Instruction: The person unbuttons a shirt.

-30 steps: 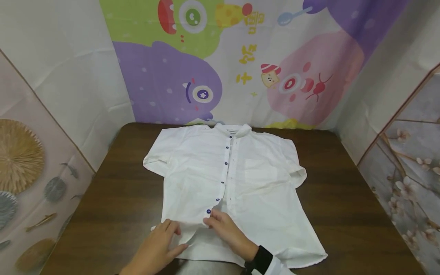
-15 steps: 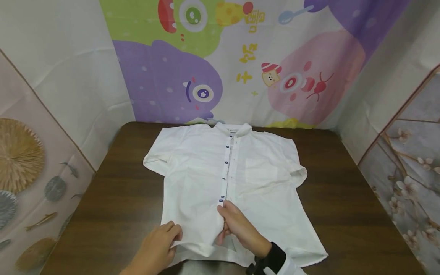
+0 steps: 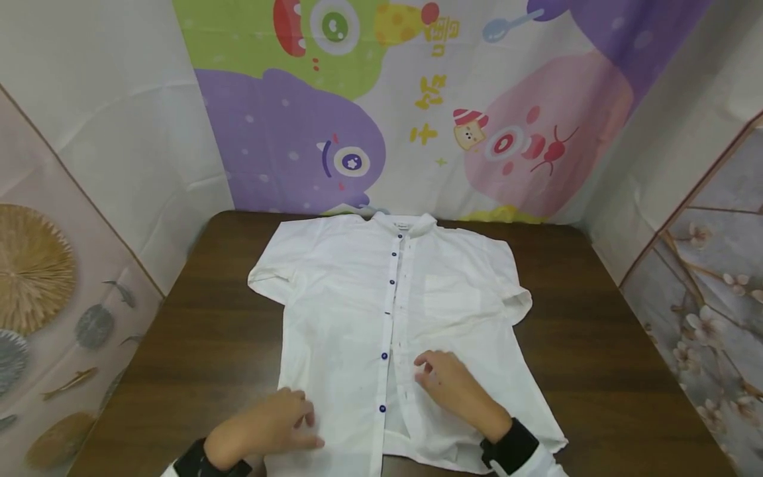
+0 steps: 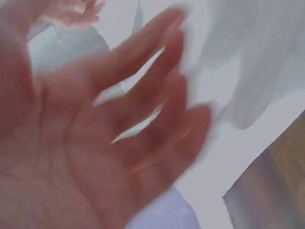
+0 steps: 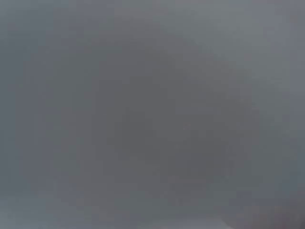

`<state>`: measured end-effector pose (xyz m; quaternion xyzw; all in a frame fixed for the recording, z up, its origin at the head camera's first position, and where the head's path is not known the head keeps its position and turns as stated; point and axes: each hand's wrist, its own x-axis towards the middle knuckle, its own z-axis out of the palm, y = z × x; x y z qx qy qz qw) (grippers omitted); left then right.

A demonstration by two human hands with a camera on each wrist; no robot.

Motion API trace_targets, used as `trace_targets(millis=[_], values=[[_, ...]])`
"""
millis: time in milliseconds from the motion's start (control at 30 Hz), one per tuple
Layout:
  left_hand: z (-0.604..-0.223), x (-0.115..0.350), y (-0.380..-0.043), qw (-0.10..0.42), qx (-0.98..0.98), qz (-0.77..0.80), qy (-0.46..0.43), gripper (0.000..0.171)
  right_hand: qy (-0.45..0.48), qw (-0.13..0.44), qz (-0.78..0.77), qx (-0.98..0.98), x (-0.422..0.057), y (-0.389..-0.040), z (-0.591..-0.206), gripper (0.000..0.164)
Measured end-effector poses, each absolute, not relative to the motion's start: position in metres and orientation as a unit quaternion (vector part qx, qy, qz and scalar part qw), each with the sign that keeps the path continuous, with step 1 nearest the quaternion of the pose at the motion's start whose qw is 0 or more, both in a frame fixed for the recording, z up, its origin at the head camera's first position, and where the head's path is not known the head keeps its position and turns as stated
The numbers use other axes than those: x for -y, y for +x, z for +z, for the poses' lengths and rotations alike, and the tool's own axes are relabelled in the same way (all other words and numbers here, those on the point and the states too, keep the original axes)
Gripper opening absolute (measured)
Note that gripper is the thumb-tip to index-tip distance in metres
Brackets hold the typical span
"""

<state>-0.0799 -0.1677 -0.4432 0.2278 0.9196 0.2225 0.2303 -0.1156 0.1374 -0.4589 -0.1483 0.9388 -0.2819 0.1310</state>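
Note:
A white short-sleeved shirt lies spread front up, its collar at the far side. Dark blue buttons run down the left front panel, which hangs straight beside the right panel with a gap between them lower down. Over the lower left part of the shirt is my left hand, fingers loosely bent and holding nothing. The left wrist view shows that palm bare, with white cloth behind the fingers. My right hand hovers close over the right panel, fingers loosely bent. The right wrist view is only grey blur.
The shirt lies on a dark brown wooden table. Behind the table hangs a cloth printed with cartoon monsters. Pale patterned curtains flank both sides.
The right hand has let go of the left panel's edge and moved right. That panel now lies straight down toward the near edge. The left hand has released the hem.

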Motion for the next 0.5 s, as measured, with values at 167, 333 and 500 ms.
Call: trace_targets(millis=[167, 333, 500], values=[[-0.466, 0.162, -0.118, 0.040, -0.953, 0.180, 0.242, 0.041, -0.083, 0.154, -0.107, -0.979, -0.176, -0.128, -0.459, 0.065], [-0.485, 0.165, -0.136, 0.137, -0.960, 0.140, 0.202, 0.079, -0.061, 0.268, -0.133, -0.952, -0.204, -0.134, -0.474, 0.095], [-0.489, 0.166, -0.144, 0.174, -0.959, 0.135, 0.180, 0.084, -0.080, 0.252, -0.144, -0.954, -0.213, -0.139, -0.483, 0.097]])
